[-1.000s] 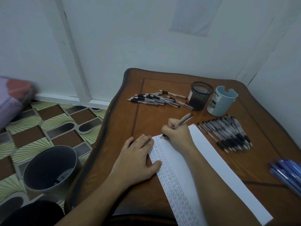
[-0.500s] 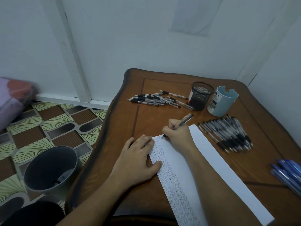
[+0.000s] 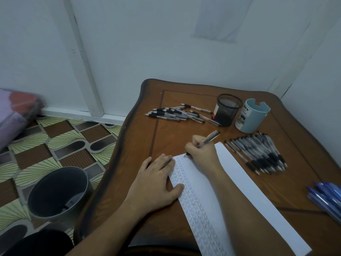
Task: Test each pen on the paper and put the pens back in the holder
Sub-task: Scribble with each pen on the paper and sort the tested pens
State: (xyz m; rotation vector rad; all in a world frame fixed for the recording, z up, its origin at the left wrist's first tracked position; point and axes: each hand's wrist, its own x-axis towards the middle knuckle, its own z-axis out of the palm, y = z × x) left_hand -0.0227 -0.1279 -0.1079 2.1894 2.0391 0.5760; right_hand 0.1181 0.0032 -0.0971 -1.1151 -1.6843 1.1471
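Note:
My right hand [image 3: 202, 151] grips a grey pen [image 3: 209, 138], its tip down on the top left corner of the white paper [image 3: 238, 183]. The paper's left strip is filled with rows of small scribbles. My left hand [image 3: 156, 180] lies flat, fingers spread, pressing the paper's left edge onto the wooden table [image 3: 177, 137]. A black mesh holder [image 3: 227, 109] and a pale blue holder [image 3: 251, 115] stand at the back. One heap of black-grip pens [image 3: 177, 113] lies left of the mesh holder, another heap of pens [image 3: 258, 154] right of the paper.
Several blue pens [image 3: 326, 198] lie at the table's right edge. A dark grey bin [image 3: 57, 193] stands on the patterned floor to the left of the table. White walls close in behind and to the right. A pink bundle [image 3: 16, 111] lies at far left.
The pen in my right hand has shifted only slightly at the paper's top left corner. My left hand has stayed where it was.

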